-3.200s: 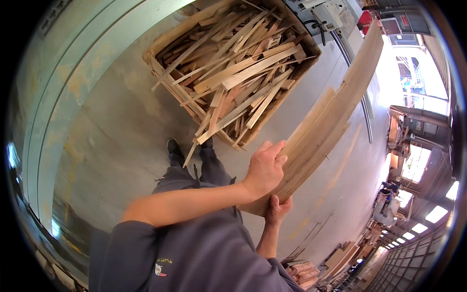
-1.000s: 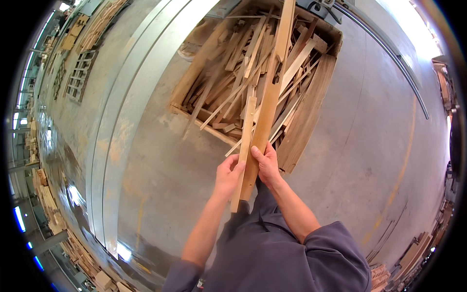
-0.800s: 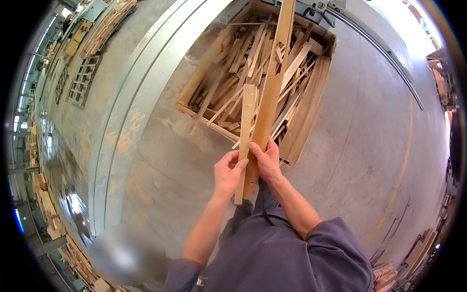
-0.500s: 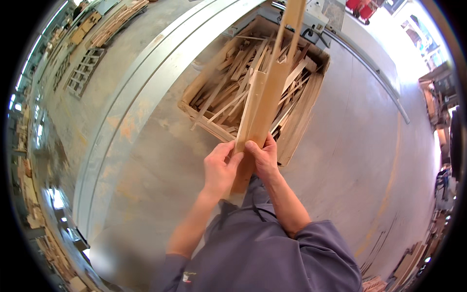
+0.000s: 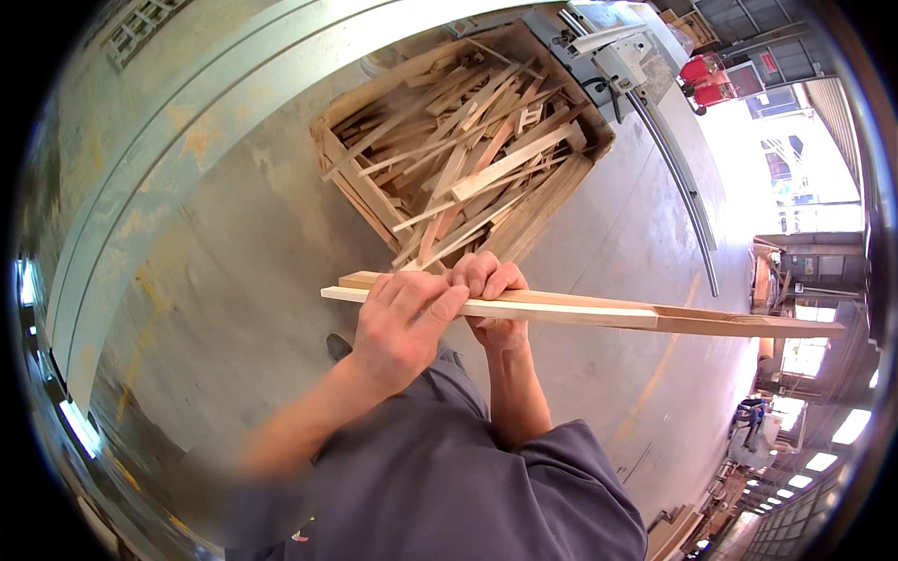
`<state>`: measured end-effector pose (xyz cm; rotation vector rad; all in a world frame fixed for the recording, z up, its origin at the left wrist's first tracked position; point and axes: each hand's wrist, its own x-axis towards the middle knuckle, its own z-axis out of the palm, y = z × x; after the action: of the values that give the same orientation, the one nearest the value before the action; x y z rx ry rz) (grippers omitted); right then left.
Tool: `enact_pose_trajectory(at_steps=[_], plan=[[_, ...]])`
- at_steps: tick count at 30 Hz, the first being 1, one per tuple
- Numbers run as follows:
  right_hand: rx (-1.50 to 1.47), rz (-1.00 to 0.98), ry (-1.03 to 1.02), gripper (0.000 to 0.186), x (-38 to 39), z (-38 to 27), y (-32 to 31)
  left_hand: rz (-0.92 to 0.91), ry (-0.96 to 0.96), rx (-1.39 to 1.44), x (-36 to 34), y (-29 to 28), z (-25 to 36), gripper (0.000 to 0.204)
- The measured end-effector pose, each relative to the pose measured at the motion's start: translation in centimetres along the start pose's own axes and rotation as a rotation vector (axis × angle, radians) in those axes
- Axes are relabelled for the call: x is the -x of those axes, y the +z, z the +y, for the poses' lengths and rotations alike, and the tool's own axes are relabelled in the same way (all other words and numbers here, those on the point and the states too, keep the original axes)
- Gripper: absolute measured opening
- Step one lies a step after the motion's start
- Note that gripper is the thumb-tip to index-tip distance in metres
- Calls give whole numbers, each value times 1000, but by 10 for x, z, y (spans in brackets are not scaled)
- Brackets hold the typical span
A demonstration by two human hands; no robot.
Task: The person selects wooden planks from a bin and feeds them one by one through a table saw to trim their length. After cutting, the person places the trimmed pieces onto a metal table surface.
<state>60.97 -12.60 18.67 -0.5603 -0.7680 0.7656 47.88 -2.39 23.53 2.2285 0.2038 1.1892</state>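
A long wooden board (image 5: 580, 302) stretches sideways in front of my body, its far end reaching out to the right. Along its near side runs a shorter pale wooden strip (image 5: 561, 313); whether the two are joined I cannot tell. My left hand (image 5: 398, 323) grips them close to the left end, fingers over the top. Right beside it, my right hand (image 5: 496, 285) is wrapped round the board, with fingers over the upper side and the rest of the hand underneath. Part of the wood is hidden behind my fingers.
A wooden crate (image 5: 360, 198) full of offcuts (image 5: 486, 173) stands on the floor just ahead. Pale metal rails (image 5: 201, 122) curve past on the left. At the far right of the crate is a machine (image 5: 636, 61) with a metal bar (image 5: 678, 187) jutting toward me.
The board has swung from pointing away from me to lying across, its long end now to the right. Both hands have turned with it and keep hold. My view has shifted rightward.
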Motion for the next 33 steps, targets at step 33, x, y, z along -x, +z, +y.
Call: enact_pose_trajectory(at_steps=[33], plan=[[178, -73, 598, 25, 43, 174, 153, 666, -1064, -98, 245, -212, -1, 7]])
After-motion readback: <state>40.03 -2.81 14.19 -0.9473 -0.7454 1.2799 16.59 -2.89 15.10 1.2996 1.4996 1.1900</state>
